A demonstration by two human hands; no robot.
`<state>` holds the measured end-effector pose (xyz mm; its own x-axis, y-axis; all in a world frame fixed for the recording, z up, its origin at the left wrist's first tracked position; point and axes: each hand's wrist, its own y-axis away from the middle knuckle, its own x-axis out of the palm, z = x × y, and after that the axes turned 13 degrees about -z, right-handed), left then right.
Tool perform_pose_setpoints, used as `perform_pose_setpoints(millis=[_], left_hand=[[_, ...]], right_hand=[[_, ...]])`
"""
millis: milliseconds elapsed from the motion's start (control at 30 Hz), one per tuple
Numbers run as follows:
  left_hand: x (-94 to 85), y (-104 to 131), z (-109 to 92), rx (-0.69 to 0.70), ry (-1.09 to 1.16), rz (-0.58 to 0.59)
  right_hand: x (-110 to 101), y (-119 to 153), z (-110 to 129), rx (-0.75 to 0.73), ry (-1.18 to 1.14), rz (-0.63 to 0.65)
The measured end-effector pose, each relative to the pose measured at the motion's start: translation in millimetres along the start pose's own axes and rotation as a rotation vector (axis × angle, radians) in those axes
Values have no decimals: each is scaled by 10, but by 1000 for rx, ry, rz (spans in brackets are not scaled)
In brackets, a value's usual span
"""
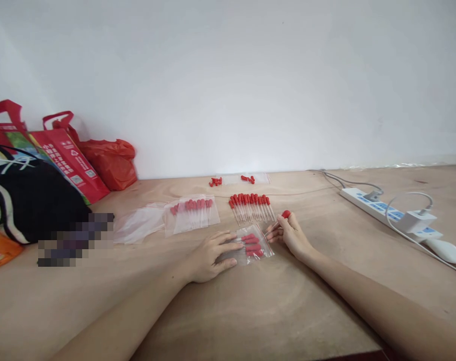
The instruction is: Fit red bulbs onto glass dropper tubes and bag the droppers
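Observation:
My left hand (214, 254) lies with its fingers spread over the left part of a clear zip bag (265, 245). Inside that bag are several red-bulbed droppers (253, 246). In my right hand (292, 235) a dropper is pinched, its red bulb (286, 214) up and its clear tube slanting down left, close to the bag's right edge. Beyond the bag lies a row of droppers (250, 199), bulbs away from me. To the left, another clear bag (193, 215) holds several droppers.
Flat clear bags (139, 223) lie at the left. Loose red bulbs (215, 181) and a bag (231, 178) are near the wall. A power strip (386, 210) with cables stands right. Shopping bags (69, 155), a red plastic bag (113, 163) and black cloth (35, 200) crowd the far left.

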<state>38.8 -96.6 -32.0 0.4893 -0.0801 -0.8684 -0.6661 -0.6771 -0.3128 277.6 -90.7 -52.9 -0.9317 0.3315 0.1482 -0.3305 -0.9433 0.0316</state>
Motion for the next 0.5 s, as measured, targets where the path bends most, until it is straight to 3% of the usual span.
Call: perform_pose_setpoints(millis=[167,500], left_hand=[[-7,4,-15,-44,-31,12],[-3,14,-3,-53,-40,7]], right_hand=[[19,-18,-34,7,-111,21],[32,20,-13,83,-115,3]])
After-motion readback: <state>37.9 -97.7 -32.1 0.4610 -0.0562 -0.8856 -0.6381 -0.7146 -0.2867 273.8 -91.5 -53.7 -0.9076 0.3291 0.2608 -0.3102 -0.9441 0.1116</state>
